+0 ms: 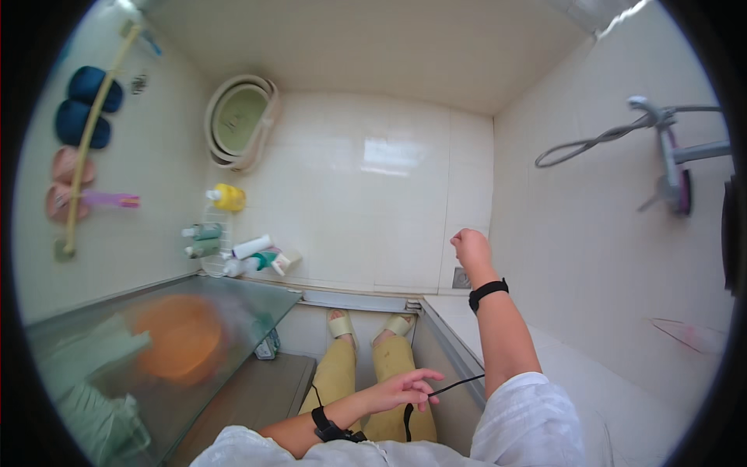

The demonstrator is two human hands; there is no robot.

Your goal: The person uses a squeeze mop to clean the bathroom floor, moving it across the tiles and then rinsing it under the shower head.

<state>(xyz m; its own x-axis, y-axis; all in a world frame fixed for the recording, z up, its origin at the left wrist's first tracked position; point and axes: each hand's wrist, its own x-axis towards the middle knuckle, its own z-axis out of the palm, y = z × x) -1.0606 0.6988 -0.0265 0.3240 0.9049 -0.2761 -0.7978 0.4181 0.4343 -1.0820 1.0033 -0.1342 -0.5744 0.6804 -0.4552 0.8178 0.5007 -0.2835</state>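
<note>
My right hand (471, 251) reaches forward over the tiled shower floor, its fingers curled together and nothing visible in them. It appears above the square floor drain (461, 278), near the right wall. A black band (489, 293) circles that wrist. In front of my thighs, my left hand (402, 390) has its fingers apart. A thin black cord (458, 384) runs beside its fingertips toward my right arm; whether they touch it is unclear. Another black band (327, 425) is on the left wrist.
A glass door (233, 315) stands at the left, an orange basin (180, 338) behind it. Bottles, including a yellow one (229, 197), stand or lie by a white wire rack (213, 262). Nested basins (271, 117) lean in the far corner. Slippers hang on a rail (93, 119). Right: shower mixer (665, 152).
</note>
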